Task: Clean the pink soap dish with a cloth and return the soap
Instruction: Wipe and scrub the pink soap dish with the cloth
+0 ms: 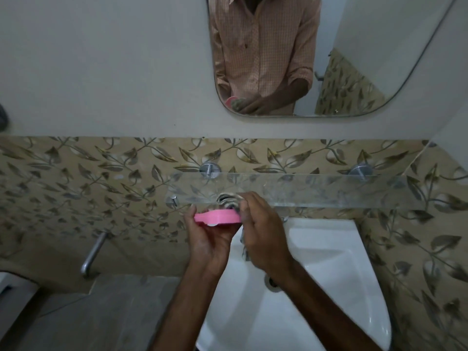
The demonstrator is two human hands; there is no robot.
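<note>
Pink soap dish (217, 216) is in the air above the white sink (329, 262), just in front of the glass shelf (316, 190) on the tiled wall. The left hand (207, 239) holds the dish from below, with its fingers curled around the underside and the left end. The dish lies almost flat, and its long side faces the camera. The right hand (260, 231) grips a bunched cloth (228, 198) with grey and white stripes and presses it onto the top of the dish at the right end. One part of the cloth hangs down between the two hands, over the sink. Above the shelf, the mirror (354, 59) shows the person in a checked shirt with the dish and the cloth. A metal tap (95, 252) stands out from the wall, well to the left of the sink.
</note>
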